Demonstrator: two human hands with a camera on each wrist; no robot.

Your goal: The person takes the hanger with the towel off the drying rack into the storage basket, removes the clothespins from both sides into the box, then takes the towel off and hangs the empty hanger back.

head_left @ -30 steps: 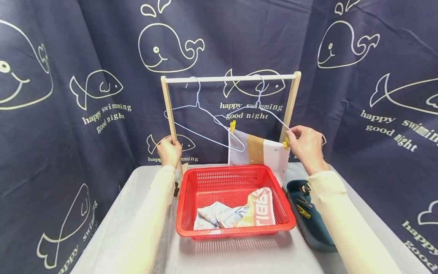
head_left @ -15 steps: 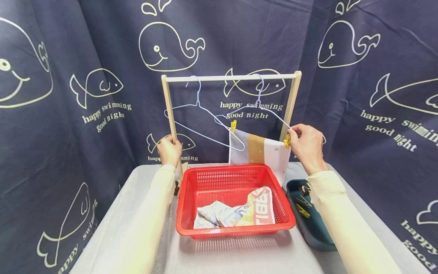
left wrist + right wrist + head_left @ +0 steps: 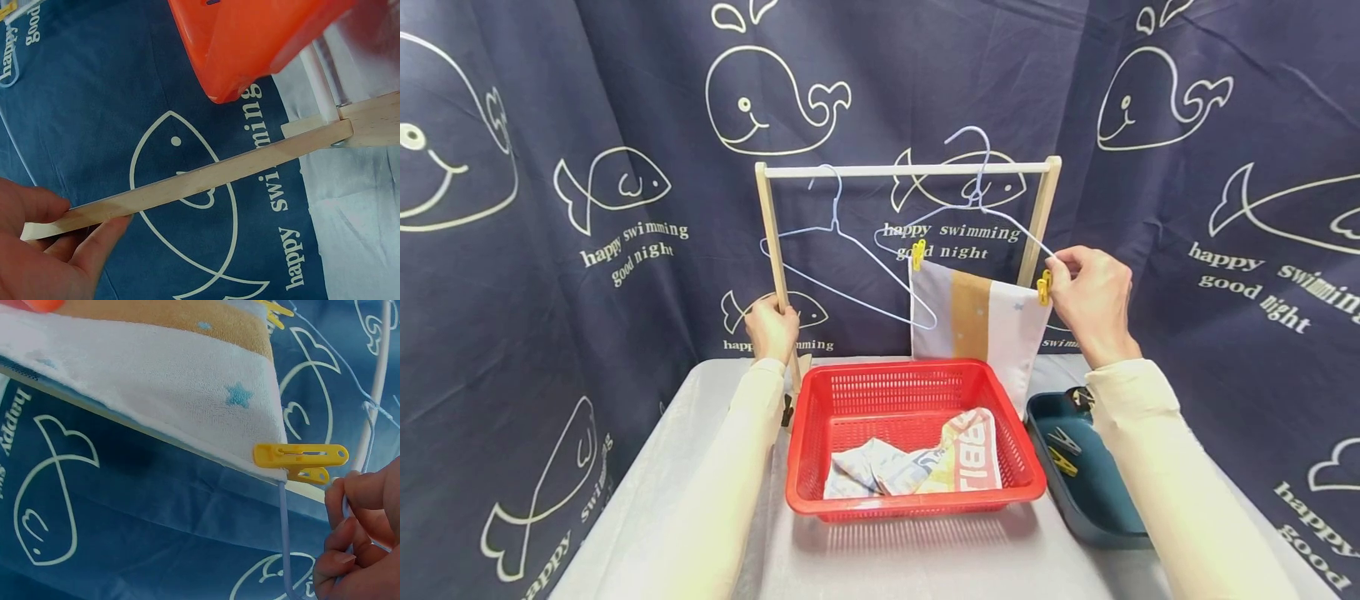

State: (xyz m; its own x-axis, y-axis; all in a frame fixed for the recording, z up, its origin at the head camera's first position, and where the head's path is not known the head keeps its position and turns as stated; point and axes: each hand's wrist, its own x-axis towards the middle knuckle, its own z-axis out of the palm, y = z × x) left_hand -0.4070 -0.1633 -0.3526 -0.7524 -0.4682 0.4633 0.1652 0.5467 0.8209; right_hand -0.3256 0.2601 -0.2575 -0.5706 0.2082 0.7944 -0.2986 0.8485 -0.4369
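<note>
My left hand [image 3: 772, 329] grips the left upright [image 3: 156, 195] of a wooden rack, thumb and fingers on either side of the post. With my right hand [image 3: 1093, 300] I pinch the right end of a pale blue wire hanger [image 3: 984, 171]. Its hook stands above the rack's white bar [image 3: 907, 172]. Two yellow clothespins, one on the left [image 3: 917, 255] and one beside my right fingers [image 3: 300, 456], fasten a striped towel [image 3: 970, 321] to this hanger. A second blue hanger [image 3: 835, 212] hangs bare on the bar's left half.
In front of the rack stands a red basket [image 3: 916, 506] holding crumpled printed cloth [image 3: 917, 471]. To its right, partly under my right arm, a dark teal tray [image 3: 1093, 492] holds a yellow clothespin [image 3: 1063, 461], a grey one [image 3: 1066, 440] and black clips. A patterned navy curtain surrounds the table.
My right hand has moved up and right with the hanger, and its hook has risen from the bar to above it. The clipped towel has risen along. My left hand stays put.
</note>
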